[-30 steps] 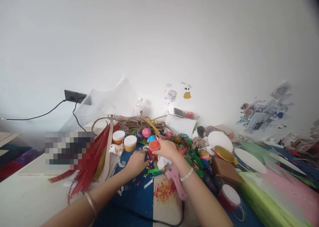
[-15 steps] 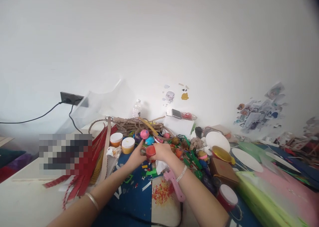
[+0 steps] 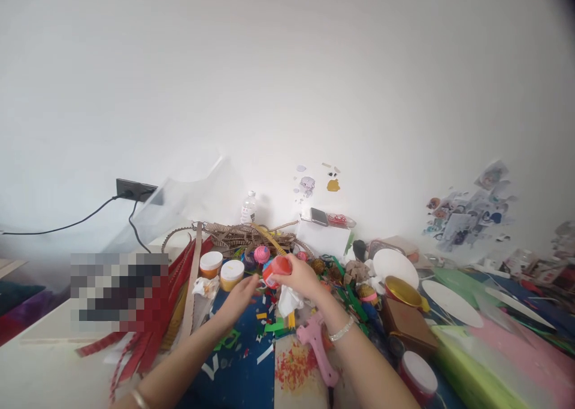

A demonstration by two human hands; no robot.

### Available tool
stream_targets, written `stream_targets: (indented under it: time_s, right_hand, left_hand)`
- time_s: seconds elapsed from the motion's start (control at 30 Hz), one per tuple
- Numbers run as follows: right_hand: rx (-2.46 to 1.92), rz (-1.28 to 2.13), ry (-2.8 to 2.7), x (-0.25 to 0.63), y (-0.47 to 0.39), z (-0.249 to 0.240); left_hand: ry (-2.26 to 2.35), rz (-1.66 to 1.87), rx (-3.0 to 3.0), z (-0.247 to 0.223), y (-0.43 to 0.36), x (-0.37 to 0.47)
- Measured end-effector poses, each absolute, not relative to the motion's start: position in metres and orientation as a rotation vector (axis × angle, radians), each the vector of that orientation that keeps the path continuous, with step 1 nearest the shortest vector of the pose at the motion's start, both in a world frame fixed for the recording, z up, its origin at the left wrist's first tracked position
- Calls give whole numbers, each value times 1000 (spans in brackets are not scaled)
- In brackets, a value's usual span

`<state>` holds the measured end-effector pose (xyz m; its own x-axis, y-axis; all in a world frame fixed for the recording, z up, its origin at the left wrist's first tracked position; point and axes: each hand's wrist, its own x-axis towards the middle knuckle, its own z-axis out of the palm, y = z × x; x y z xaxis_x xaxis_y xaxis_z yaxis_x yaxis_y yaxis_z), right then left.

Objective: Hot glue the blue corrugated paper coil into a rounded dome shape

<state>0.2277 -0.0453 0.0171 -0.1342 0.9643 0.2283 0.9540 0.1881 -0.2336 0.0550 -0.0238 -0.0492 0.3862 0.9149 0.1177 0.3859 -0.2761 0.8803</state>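
A small red-orange container (image 3: 277,269) is gripped in my right hand (image 3: 300,275), tilted above the cluttered middle of the table. My left hand (image 3: 241,296) hovers just left of it, fingers apart and holding nothing. Two white-lidded jars, one orange (image 3: 211,265) and one yellow (image 3: 232,275), stand beyond my left hand. Behind the red container is a pink ball (image 3: 261,254). Crumpled white tissue (image 3: 290,301) lies under my right hand, and a pink glue gun (image 3: 318,348) rests closer to me.
Red corrugated strips (image 3: 177,289) lie at left. A clear bottle (image 3: 248,208) stands by the wall. On the right are a brown box (image 3: 408,325), a gold dish (image 3: 403,291), a white-lidded red jar (image 3: 418,374), white discs and pink and green sheets.
My right hand has lifted and tilted the red container. My left hand has moved away from it, slightly left. The view has shifted a little upward.
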Motion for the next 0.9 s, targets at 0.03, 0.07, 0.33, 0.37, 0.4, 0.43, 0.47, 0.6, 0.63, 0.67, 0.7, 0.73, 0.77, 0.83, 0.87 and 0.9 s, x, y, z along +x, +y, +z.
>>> stream_targets:
  time_s: [0.03,0.07,0.33,0.37,0.4,0.43,0.47,0.6,0.63,0.67,0.7,0.73,0.77,0.83,0.87,0.9]
  right_hand:
    - [-1784,51,-2125,229,-48,22]
    - [-1752,63,-2117,230,-52,27]
    - [-1734,-2,-2013,215,-81,41]
    - [-1787,7,-1938,213,-82,40]
    - [-1834,31,-1863,210,-83,40]
    - [-1866,65,-1801,209,-83,40]
    - [-1879,108,-1766,208,-83,40]
    - [-1794,351,-1827,214,-93,49]
    - [-1788,335,-1828,217,-97,52]
    - [-1793,239,-1834,220,-102,55]
    - [-1796,139,-1894,223,-107,57]
    - [-1803,43,-1967,226,-111,58]
    - [-1807,-36,-2036,228,-115,58]
    - [-1816,-112,-2117,231,-118,55]
    - [-1825,-125,-2108,231,-118,52]
    - [-1828,-120,-2084,231,-118,49]
  left_hand:
    - [1074,860,1780,-42,-28,56]
    - [924,927,1600,-35,-33,58]
    - [803,1142,1511,-7,-57,84]
    - [869,1230,1593,-9,-59,88]
    - [929,1325,1670,-10,-61,91]
    - [976,1415,1733,-12,-63,95]
    - [1003,1491,1779,-12,-66,98]
    - [955,1533,1628,-6,-72,103]
    - [933,1482,1538,-3,-73,103]
    - [904,1403,1454,0,-73,102]
    - [866,1309,1390,2,-74,100]
    - [824,1218,1364,4,-75,98]
    - [789,1149,1365,6,-77,97]
    - [757,1092,1391,6,-80,95]
    - [767,1114,1421,5,-82,96]
    - [782,1149,1446,4,-84,97]
